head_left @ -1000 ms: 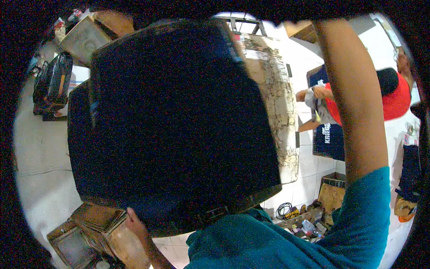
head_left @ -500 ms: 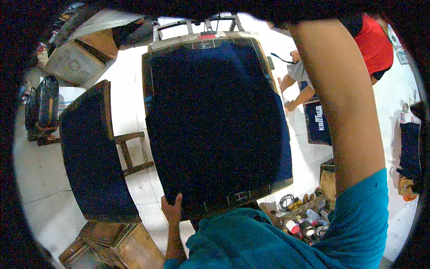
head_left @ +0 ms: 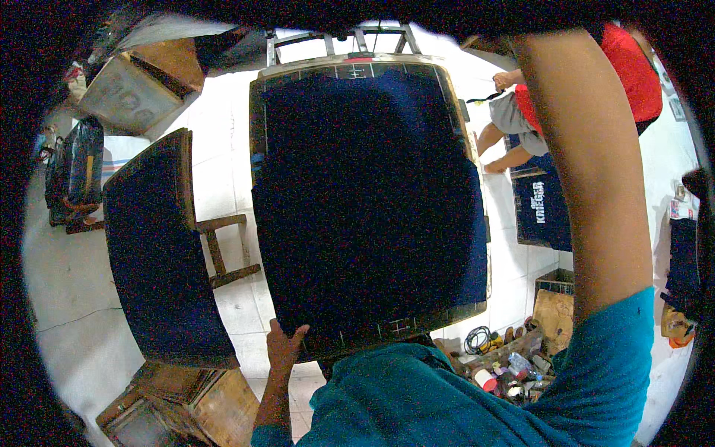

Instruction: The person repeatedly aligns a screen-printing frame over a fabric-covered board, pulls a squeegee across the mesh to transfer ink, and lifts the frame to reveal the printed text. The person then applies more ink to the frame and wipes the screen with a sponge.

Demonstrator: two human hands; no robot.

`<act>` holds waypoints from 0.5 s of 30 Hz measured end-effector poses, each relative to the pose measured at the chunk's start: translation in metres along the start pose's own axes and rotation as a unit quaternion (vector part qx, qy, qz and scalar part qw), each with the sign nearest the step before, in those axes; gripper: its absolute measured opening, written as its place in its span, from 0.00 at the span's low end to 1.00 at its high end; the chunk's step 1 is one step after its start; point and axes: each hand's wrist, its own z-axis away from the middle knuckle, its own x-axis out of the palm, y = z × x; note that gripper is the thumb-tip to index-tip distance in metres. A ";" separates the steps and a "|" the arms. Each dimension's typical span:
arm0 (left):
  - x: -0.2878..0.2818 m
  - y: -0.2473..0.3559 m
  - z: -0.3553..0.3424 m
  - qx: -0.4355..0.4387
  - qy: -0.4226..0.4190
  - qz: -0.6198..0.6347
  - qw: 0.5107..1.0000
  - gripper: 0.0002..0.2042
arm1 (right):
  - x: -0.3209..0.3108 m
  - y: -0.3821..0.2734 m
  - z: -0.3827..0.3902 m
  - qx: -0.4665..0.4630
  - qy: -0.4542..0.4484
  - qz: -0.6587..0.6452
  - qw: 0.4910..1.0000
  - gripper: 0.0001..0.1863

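My left hand (head_left: 287,344) grips the near-left edge of a board (head_left: 395,326) covered by a dark navy cloth (head_left: 361,194). The board has grid marks along its near and far edges, and a pale, worn rim shows at the back and right. My right arm (head_left: 577,164) reaches up past the right side of the board to the top edge of the picture, where the hand is hidden. A second navy-covered board (head_left: 164,276) stands to the left on a wooden frame (head_left: 227,253).
A person in red (head_left: 633,74) works at another navy board (head_left: 532,216) to the right. Wooden boxes (head_left: 223,406) are at lower left, crates (head_left: 126,97) and a black bundle (head_left: 78,164) at upper left. Cable, bottles and clutter (head_left: 503,372) lie at lower right.
The large navy-covered piece has dropped rightward onto the pale worn board, uncovering the left board and floor. My left hand has moved right. The person in red has shifted farther up.
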 end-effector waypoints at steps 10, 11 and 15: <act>-0.003 0.010 -0.002 -0.028 -0.001 -0.057 0.998 0.36 | 0.000 0.008 -0.009 -0.009 0.000 -0.031 0.999 0.43; -0.003 0.010 -0.003 -0.026 -0.001 -0.063 0.998 0.36 | 0.000 0.008 -0.011 -0.018 0.003 -0.029 0.999 0.43; -0.002 0.009 -0.008 -0.022 -0.001 -0.042 0.999 0.38 | 0.000 0.008 -0.017 -0.031 -0.002 -0.038 0.999 0.42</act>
